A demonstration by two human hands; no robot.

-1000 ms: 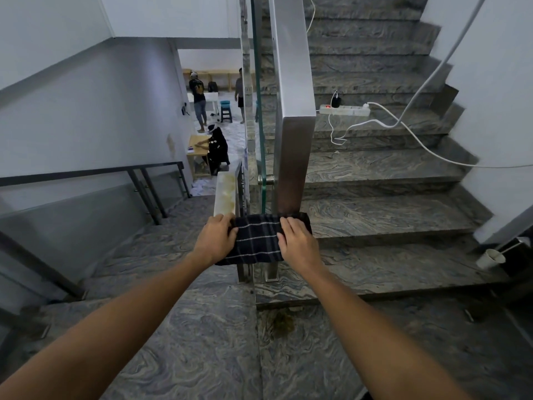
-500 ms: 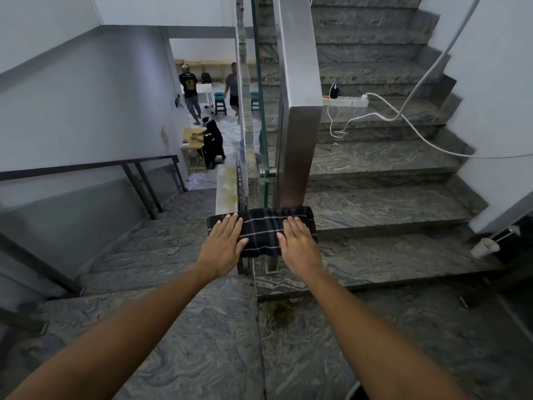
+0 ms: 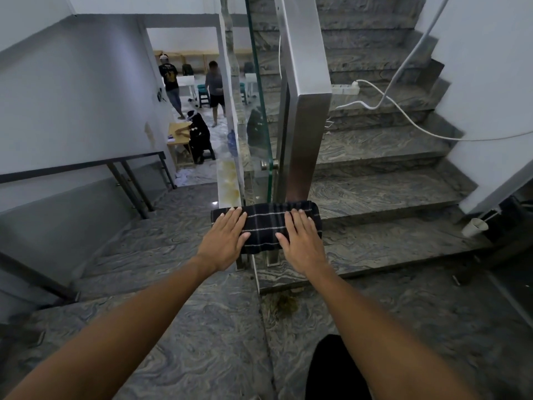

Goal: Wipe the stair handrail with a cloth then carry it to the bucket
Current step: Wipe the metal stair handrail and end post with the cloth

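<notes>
A dark plaid cloth [image 3: 265,226] lies draped over the low horizontal end of the steel handrail [image 3: 305,67], which rises steeply from there up the stairs. My left hand [image 3: 223,241] rests flat on the cloth's left half, fingers stretched out. My right hand [image 3: 301,241] presses flat on its right half in the same way. Neither hand curls around the cloth. No bucket is in view.
A glass panel [image 3: 256,96] stands left of the rail. A power strip [image 3: 344,89] and white cable [image 3: 403,116] lie on the upper steps. A paper cup [image 3: 474,227] sits at the right wall. A dark rail [image 3: 86,166] lines the descending flight; people [image 3: 199,134] are below.
Both hands have gone from curled on the cloth to lying flat on it. The cloth is spread wider along the rail end.
</notes>
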